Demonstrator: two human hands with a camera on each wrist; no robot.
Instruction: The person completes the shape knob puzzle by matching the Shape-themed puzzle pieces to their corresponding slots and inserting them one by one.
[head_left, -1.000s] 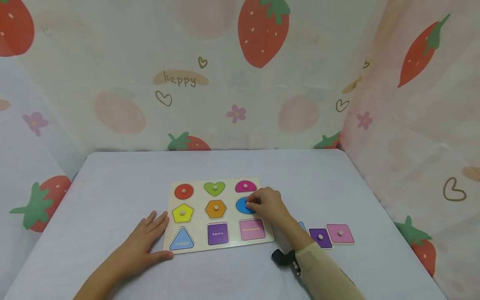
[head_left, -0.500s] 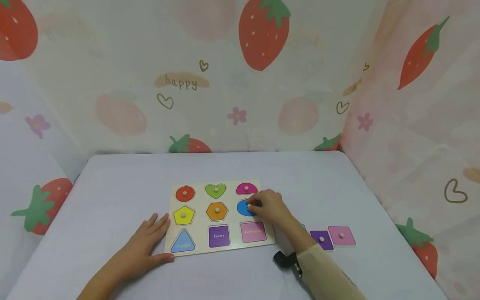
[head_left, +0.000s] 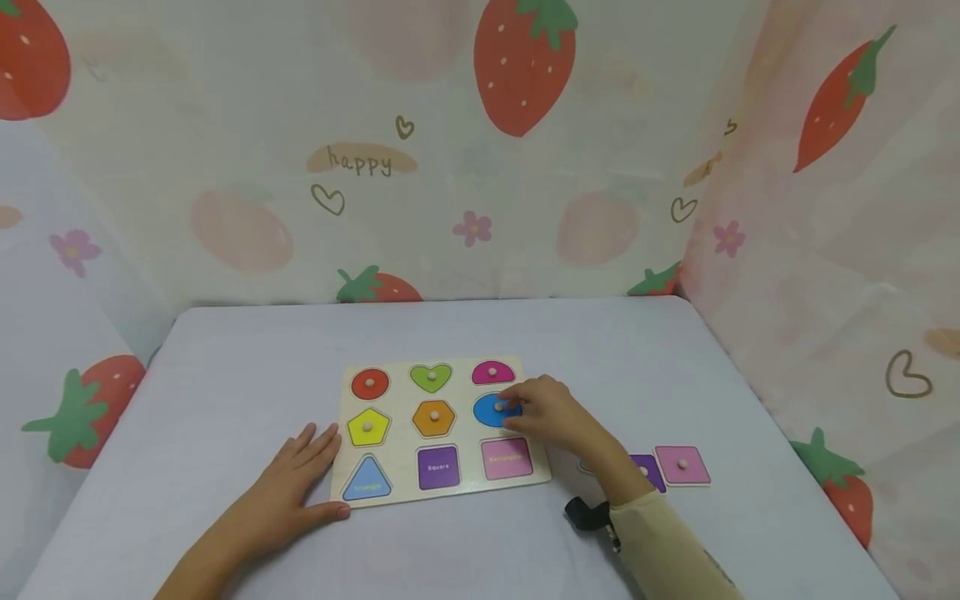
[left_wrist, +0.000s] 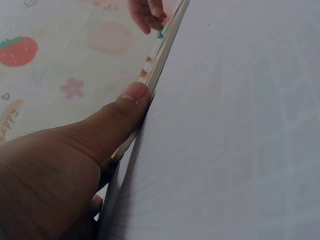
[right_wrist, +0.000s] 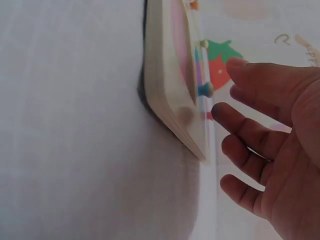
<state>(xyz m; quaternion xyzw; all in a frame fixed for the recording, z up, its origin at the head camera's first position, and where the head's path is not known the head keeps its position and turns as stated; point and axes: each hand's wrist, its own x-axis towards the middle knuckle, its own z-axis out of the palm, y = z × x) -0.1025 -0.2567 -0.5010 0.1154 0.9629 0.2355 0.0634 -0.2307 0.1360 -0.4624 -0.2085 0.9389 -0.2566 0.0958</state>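
My left hand (head_left: 288,492) lies with fingers spread at the left edge of a wooden shape puzzle board (head_left: 403,482). Its thumb (left_wrist: 135,95) presses on the board's edge in the left wrist view. Over the board's right side, my right hand (head_left: 555,412) hovers beside the blue oval piece (head_left: 486,410), which sits in its recess. In the right wrist view the fingers (right_wrist: 245,125) are parted and loosely bent near the knobs, gripping nothing. Circle, heart, half-circle, pentagon and hexagon pieces sit in the board. The front row shows bare triangle, square and rectangle recesses.
To the board's right lie a purple square piece (head_left: 647,460) and a pink rectangle piece (head_left: 682,477), both knobbed. Another piece is mostly hidden behind the right forearm. Strawberry-print cloth walls (head_left: 480,183) enclose the back and sides of the white table (head_left: 450,550).
The right fingers have let go of the blue oval's knob and spread apart, and the hand has shifted slightly right. The left hand stays at the board's edge.
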